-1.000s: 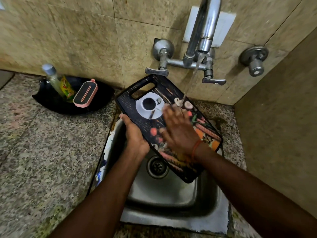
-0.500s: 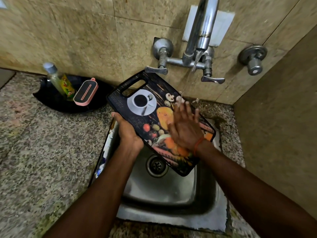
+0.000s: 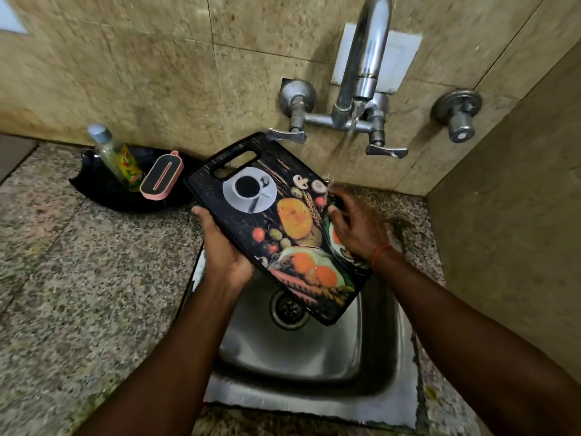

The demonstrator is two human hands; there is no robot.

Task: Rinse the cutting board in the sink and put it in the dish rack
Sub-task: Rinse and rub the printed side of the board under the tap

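Observation:
A black cutting board (image 3: 276, 221) printed with a coffee cup and food pictures is held tilted over the steel sink (image 3: 314, 347), its handle slot toward the wall. My left hand (image 3: 224, 247) grips its left edge from below. My right hand (image 3: 355, 228) lies on the board's right side with fingers curled, under the thin stream of water falling from the tap (image 3: 361, 64). No dish rack is in view.
A black tray (image 3: 94, 187) at the back left holds a small bottle (image 3: 114, 155) and a pink-edged scrubber (image 3: 162, 176). Speckled granite counter (image 3: 78, 278) surrounds the sink. A tiled wall rises close on the right, with a second valve (image 3: 459, 118).
My right hand slid from the middle of the board to its right edge, uncovering the pictures. The board shifted slightly left and up under the running water.

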